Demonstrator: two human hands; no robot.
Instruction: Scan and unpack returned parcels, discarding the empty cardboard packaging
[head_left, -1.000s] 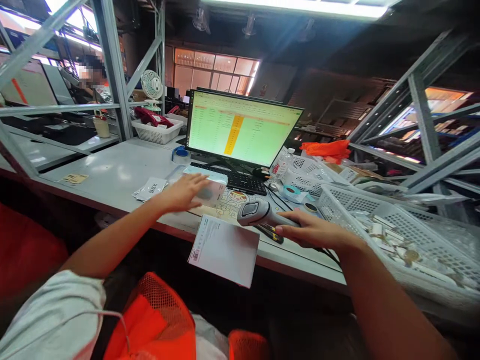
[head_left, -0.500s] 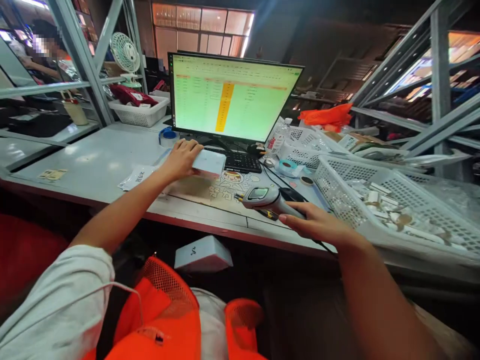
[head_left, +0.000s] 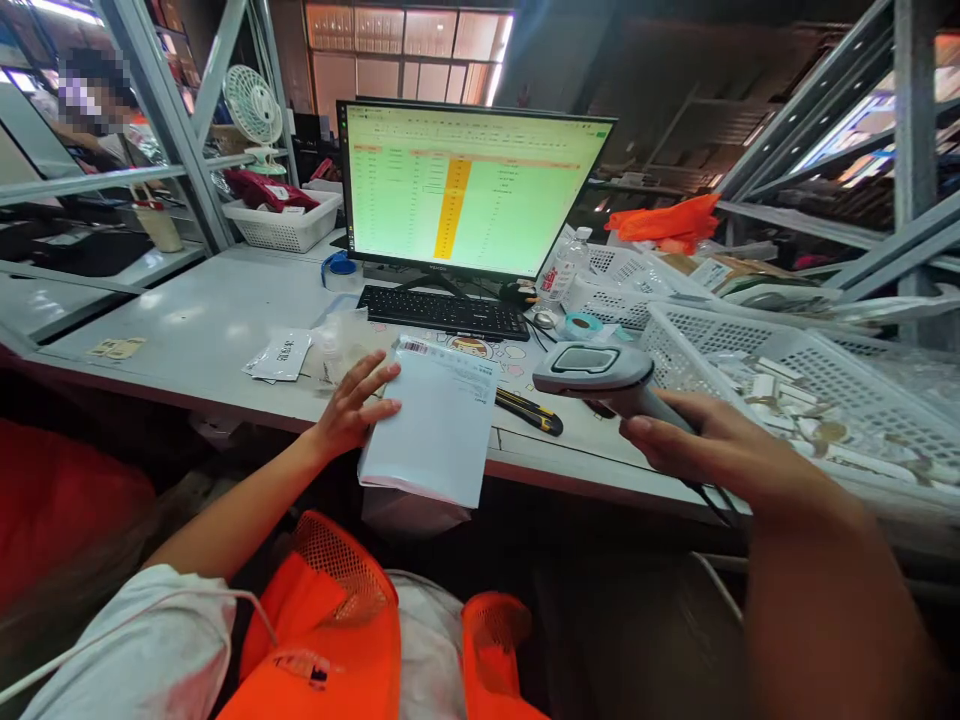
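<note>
My left hand [head_left: 358,405] grips the left side of a white box [head_left: 435,425], its fingers on the top face. This box has a barcode and small print along its far end, and it juts past the desk's front edge. Partly hidden below it, under desk height, is another pale box [head_left: 412,512]. In my right hand [head_left: 697,435] is a grey barcode scanner [head_left: 600,372], held by the handle, its head turned left towards the box. Between box and scanner lies a yellow and black utility knife [head_left: 529,410].
A monitor [head_left: 480,190] with a spreadsheet stands behind a black keyboard [head_left: 442,310]. White baskets [head_left: 690,350] with small items line the right side. Labelled packets [head_left: 281,355] and blue tape [head_left: 341,265] lie left. A person [head_left: 97,95] is beyond the metal frame.
My left hand has brought the white box from near the keyboard towards me to the desk's front edge. The scanner in my right hand has moved right and up.
</note>
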